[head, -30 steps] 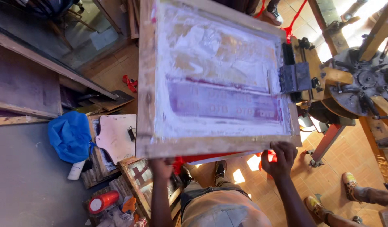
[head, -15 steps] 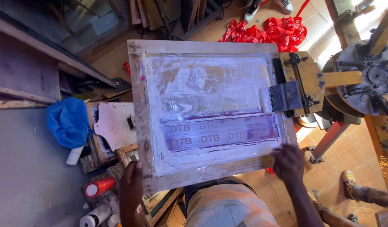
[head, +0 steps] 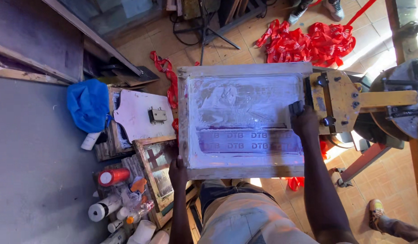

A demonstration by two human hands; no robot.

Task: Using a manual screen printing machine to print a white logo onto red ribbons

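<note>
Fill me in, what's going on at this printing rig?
A person stands at a wood-framed printing screen lying flat on a press. Their left hand grips the frame's near-left corner; their right hand is on a dark squeegee at the screen's right edge, beside the clamp. A purple band of ink crosses the mesh.

Screen frame (head: 243,122) lowered flat — right hand (head: 305,123) now at clamp (head: 333,97).

A small screen-printing workshop. A wooden-framed printing screen (head: 243,119) smeared with white and purple ink sits clamped to a press arm (head: 349,99) on the right. Spare frames (head: 154,174), ink bottles (head: 113,176) and tape rolls crowd the left; red ribbons (head: 308,43) lie heaped on the tiled floor (head: 390,180) beyond.
</note>
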